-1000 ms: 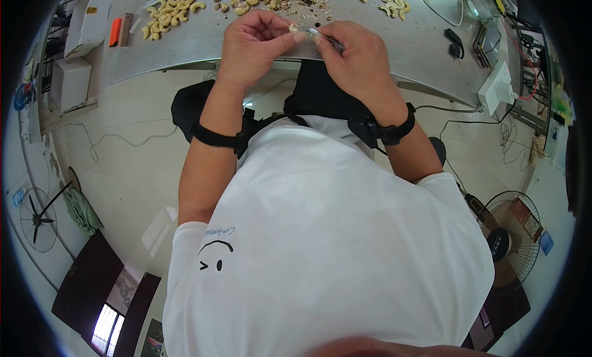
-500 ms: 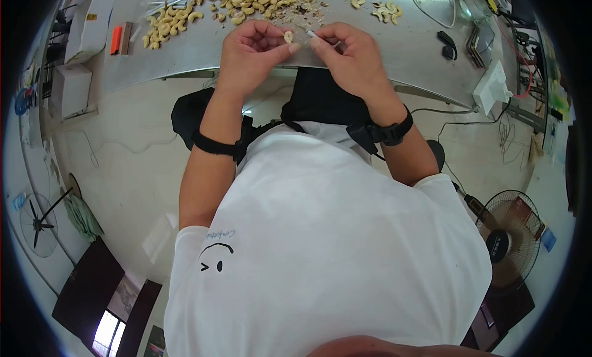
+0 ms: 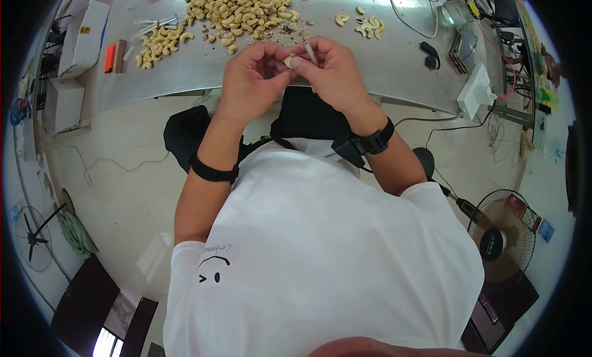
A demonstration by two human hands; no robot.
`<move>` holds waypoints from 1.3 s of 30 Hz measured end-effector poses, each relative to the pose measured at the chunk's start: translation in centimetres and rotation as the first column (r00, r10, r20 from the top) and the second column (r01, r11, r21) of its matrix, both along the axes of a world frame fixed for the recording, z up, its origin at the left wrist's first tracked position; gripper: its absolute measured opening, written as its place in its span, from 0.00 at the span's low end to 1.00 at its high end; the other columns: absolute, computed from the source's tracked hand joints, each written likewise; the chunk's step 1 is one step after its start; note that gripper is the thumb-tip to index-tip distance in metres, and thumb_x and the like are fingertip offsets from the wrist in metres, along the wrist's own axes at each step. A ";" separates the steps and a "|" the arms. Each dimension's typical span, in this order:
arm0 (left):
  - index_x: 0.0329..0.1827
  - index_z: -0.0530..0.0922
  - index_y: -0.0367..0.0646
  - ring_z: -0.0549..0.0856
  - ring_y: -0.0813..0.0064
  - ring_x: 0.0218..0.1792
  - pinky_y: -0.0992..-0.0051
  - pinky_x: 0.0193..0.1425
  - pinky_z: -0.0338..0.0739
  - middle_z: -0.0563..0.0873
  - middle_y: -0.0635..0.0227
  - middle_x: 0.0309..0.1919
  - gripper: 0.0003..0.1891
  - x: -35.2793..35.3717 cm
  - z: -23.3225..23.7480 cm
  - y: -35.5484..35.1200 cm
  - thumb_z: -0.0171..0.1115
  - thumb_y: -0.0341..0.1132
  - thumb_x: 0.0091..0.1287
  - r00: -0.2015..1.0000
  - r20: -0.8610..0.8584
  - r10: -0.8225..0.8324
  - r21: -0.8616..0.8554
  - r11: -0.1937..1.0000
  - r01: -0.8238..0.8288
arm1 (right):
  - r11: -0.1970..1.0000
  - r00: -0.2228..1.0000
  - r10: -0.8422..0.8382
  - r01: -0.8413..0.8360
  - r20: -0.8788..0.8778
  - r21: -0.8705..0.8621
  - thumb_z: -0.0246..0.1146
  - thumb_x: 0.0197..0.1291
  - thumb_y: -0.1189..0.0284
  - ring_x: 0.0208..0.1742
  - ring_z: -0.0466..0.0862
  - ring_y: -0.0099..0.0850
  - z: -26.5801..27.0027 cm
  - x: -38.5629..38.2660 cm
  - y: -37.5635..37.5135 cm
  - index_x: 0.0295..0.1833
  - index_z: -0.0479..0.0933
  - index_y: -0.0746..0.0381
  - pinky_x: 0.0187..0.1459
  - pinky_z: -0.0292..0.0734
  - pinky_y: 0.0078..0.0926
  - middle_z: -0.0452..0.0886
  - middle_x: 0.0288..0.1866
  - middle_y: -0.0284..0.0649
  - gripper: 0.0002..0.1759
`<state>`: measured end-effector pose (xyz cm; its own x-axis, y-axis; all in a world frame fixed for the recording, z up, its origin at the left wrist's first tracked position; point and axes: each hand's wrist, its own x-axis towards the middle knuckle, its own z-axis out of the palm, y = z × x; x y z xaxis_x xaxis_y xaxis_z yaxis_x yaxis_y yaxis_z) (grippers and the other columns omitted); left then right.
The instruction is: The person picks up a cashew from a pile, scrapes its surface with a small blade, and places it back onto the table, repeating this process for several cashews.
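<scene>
My left hand [image 3: 254, 78] pinches a pale cashew nut [image 3: 287, 62] between thumb and fingers, just over the near edge of the metal table [image 3: 394, 54]. My right hand [image 3: 331, 73] grips a thin metal peeling tool [image 3: 310, 52] that points up and away, and its fingertips touch the same nut. A big heap of cashews [image 3: 240, 8] lies on the table right behind both hands. Both wrists carry black bands.
A smaller cashew pile [image 3: 159, 45] lies at the left, and a few nuts [image 3: 364, 25] at the right. An orange box [image 3: 111, 56] and white boxes [image 3: 83, 33] sit at the far left. Cables, a white power adapter [image 3: 473, 91] and a floor fan [image 3: 502, 233] are to the right.
Both hands have drawn together and a little toward my body. The tool has swung from lying flat against the nut to pointing up. The camera view tilted, showing more of the table.
</scene>
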<state>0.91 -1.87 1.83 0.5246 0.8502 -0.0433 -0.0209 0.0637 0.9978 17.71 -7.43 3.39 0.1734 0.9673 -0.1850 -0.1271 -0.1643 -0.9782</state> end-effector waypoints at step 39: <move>0.45 0.88 0.40 0.82 0.83 0.26 0.78 0.34 0.78 0.86 0.72 0.25 0.11 -12.1 2.2 6.9 0.73 0.38 0.66 0.623 -0.409 0.667 0.562 0.722 -0.403 | 0.969 0.930 0.236 -0.202 0.283 -0.144 0.70 0.63 0.72 0.36 0.79 0.19 -1.2 0.5 0.6 0.45 0.83 0.65 0.40 0.77 0.21 0.83 0.35 0.30 0.09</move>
